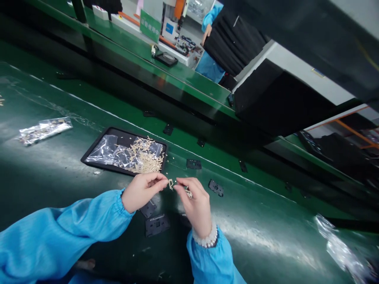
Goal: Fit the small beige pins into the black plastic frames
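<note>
Between finger and thumb, my left hand (145, 190) pinches a small beige frame-shaped piece (171, 183). Close beside it, my right hand (196, 199) is closed, with several beige pieces (188, 193) tucked behind its fingers. A tiny pale bit shows at its fingertips, too small to name. Just beyond my left hand lies a black tray (86, 158) with clear plastic bags (104, 149) and a heap of similar beige pieces (148, 161). Flat black plastic parts (157, 225) rest below my hands, partly in shadow.
More black parts (215, 187) are spread along the green bench (266, 221) and the strip behind it. A filled clear bag (45, 130) lies at left, crumpled plastic (340, 244) at right. Across the raised divider, a person's hand (206, 34) touches a black curtain (237, 39).
</note>
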`<state>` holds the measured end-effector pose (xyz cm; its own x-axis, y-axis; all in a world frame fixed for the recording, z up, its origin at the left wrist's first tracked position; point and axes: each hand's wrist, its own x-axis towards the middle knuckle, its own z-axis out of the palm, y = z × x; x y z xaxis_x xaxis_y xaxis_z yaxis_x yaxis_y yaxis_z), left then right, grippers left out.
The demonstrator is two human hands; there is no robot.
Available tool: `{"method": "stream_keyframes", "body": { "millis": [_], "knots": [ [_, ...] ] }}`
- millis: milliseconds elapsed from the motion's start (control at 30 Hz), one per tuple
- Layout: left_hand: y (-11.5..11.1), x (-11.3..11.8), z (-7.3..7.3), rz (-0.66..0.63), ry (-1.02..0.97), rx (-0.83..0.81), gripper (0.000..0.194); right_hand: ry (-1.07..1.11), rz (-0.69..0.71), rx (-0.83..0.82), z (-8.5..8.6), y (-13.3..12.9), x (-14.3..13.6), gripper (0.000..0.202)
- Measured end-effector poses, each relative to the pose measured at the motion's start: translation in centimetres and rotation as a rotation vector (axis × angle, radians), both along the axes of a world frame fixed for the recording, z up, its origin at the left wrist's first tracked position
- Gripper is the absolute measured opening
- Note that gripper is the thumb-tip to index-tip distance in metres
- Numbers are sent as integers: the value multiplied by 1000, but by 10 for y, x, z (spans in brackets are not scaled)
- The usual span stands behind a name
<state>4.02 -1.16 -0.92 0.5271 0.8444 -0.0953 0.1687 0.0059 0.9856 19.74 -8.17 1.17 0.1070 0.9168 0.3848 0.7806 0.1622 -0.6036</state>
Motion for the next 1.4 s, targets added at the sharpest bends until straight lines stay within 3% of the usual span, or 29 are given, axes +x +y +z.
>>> {"method": "stream_keyframes", "body": {
  "millis": [167, 367, 433, 533, 667, 800, 900, 1100, 1333, 1400],
  "knots": [
    [4, 2, 9, 40, -98, 7, 20, -11, 22, -134, -2, 0, -8, 13],
    [13, -8, 7, 105, -70, -4, 22, -455, -37, -287, -24, 1, 24, 32],
    [15, -12, 5, 115, -60, -11, 23, -506, -43, -320, -26, 2, 34, 32],
    [17, -17, 6, 128, -44, -37, 24, -475, -133, -291, -21, 5, 43, 21],
    [19, -20, 8, 143, -43, -67, 21, -297, -223, -219, -3, 11, 43, 12],
    [18, -19, 9, 157, -82, -39, 17, 17, -27, -146, 16, 17, 12, 11],
    [16, -19, 8, 145, -138, 21, 16, 59, 96, -129, 19, 20, -20, 9],
    [17, -30, 5, 107, -136, 242, 17, 44, 123, -42, 14, 28, -42, 11],
    [21, -41, 8, 24, 26, 844, 20, -141, 159, 8, 15, 32, -43, 16],
    [21, -41, 9, 15, 88, 945, 23, -217, 156, 34, 14, 34, -46, 18]
  ]
}}
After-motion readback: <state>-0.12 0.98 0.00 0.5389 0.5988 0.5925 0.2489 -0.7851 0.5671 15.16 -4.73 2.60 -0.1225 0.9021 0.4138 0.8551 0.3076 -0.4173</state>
